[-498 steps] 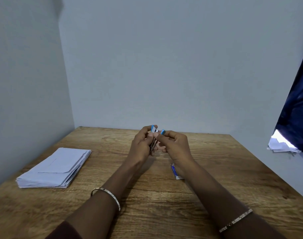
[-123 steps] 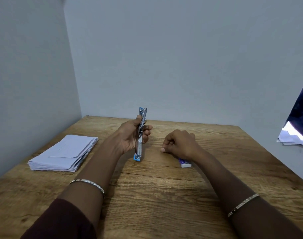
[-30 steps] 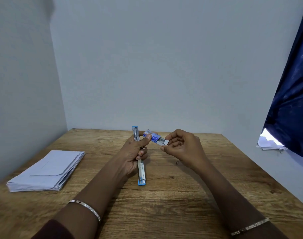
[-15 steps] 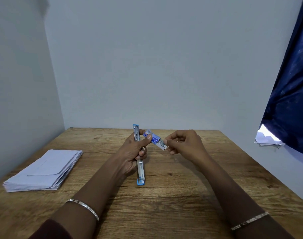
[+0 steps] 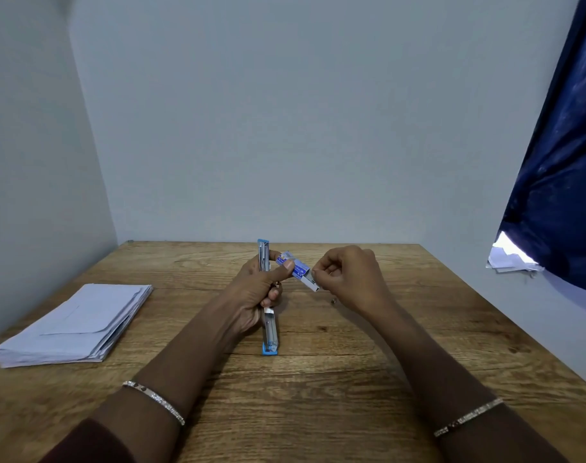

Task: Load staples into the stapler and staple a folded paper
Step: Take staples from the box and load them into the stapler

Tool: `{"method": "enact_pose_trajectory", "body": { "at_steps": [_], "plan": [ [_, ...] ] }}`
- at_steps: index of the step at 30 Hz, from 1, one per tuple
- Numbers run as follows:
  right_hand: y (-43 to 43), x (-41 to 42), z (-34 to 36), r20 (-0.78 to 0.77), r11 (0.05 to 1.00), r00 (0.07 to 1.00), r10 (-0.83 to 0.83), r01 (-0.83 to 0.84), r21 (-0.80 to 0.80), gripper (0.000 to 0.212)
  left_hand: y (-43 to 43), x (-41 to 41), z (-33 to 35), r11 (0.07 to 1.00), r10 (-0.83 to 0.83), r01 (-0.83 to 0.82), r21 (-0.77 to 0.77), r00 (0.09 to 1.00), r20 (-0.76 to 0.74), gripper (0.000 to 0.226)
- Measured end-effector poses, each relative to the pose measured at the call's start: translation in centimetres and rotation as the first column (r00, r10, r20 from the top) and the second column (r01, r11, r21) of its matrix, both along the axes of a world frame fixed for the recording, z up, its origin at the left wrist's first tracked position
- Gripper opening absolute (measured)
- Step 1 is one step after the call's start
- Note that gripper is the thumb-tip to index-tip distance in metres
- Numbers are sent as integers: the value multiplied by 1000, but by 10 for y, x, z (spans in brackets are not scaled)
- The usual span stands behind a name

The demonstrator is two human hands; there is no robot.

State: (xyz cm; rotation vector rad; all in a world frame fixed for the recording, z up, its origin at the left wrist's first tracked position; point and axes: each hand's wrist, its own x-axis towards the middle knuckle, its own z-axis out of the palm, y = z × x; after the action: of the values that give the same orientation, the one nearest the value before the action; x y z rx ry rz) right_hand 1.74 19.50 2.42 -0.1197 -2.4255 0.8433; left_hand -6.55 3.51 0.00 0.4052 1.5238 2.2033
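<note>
The blue and silver stapler (image 5: 270,332) is swung fully open into one long line, its near end resting on the wooden table (image 5: 318,389). My left hand (image 5: 256,295) grips its middle and also pinches a small blue staple box (image 5: 290,262) between thumb and fingers. The box's white inner tray (image 5: 310,283) is slid partly out to the right. My right hand (image 5: 348,279) has its fingertips pinched at the end of that tray. Whether staples are between those fingers is hidden.
A stack of folded white papers (image 5: 78,324) lies on the left side of the table. A tiny dark speck (image 5: 333,300) sits on the wood below my right hand. A dark blue curtain (image 5: 562,168) hangs at the right, with loose papers (image 5: 508,260) under it. Walls close off the back and left.
Over the last second the box's white tray has slid further out to the right under my right fingertips. The left hand and the open stapler stay in place.
</note>
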Motion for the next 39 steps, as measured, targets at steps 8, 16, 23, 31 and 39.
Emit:
{"method": "enact_pose_trajectory", "body": {
  "at_steps": [8,16,23,31,39],
  "plan": [
    [1,-2,0,-9,999,1000,18,-19,-48,7,-2,1,1,1000,-5,3,24,999,48,16],
    [7,8,9,88,973,990,111,-91,-211,4,-1,-1,-1,1000,2,-2,-12,1000,5,18],
    [7,8,9,174,982,973,154,-131,-139,13,-1,0,0,1000,17,-17,-17,1000,-4,17],
    [5,6,9,192,992,974,121,-110,-65,8,1,1,-1,1000,3,-3,-7,1000,-7,17],
    [1,3,5,210,994,973,92,-78,-74,5,-1,0,-2,1000,9,-9,-22,1000,-10,17]
  ]
}}
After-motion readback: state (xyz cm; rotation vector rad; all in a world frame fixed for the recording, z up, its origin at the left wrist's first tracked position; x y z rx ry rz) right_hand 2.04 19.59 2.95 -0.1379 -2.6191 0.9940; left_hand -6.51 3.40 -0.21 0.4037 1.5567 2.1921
